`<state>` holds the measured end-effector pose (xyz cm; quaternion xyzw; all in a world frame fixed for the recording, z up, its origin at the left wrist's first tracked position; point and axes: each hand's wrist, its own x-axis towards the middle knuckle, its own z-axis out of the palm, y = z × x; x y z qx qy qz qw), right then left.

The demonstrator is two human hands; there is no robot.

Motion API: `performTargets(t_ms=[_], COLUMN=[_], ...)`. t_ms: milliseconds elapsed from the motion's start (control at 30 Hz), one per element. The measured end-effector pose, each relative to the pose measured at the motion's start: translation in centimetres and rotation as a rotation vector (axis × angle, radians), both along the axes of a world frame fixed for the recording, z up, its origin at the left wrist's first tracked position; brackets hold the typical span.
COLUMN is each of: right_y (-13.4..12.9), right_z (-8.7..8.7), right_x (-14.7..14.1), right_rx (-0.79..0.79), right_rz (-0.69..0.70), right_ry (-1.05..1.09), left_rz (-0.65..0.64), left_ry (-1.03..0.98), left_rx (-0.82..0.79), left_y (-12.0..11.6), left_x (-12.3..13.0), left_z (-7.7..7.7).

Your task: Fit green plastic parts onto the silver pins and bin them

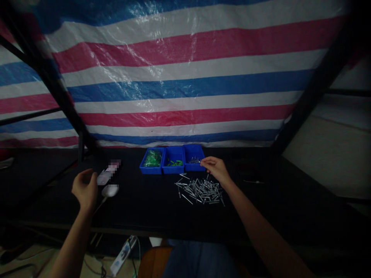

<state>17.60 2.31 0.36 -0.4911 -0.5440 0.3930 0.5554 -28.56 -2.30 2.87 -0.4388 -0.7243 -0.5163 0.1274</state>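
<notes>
My right fingers pinch together at the edge of a blue bin.

I can't tell if they hold anything. That bin has a few metal rivets in it, and a big pile of rivets lies just below my fingers on the black counter. My left hand is up in the air, open and a bit curled, near a white mouse. Two more blue bins sit side by side next to the first. A striped tarp hangs behind.
</notes>
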Motion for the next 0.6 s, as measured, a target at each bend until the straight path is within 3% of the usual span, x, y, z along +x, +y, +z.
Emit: performTargets(t_ms=[133,233,300,433,600], right_y=[0.2,0.1,0.1,-0.1,-0.6], right_z=[-0.3,-0.3,-0.4,-0.7,-1.0], right_x=[0.1,0.0,0.0,-0.1,-0.2], right_rx=[0.007,0.005,0.015,0.1,0.105], right_rz=[0.01,0.054,0.125,0.229,0.313], right_ry=[-0.011,-0.031,-0.079,-0.377,-0.749], left_rz=[-0.308,-0.515,-0.674,-0.848,-0.98], left_ry=[0.081,0.052,0.003,-0.078,0.093], left_rx=[0.138,0.206,0.205,0.168,0.078], left_y=[0.7,1.6,2.4,3.7,3.4], left_x=[8.2,14.9,18.8,24.9,28.5], left_z=[2.8,3.9,3.8,2.4,0.4])
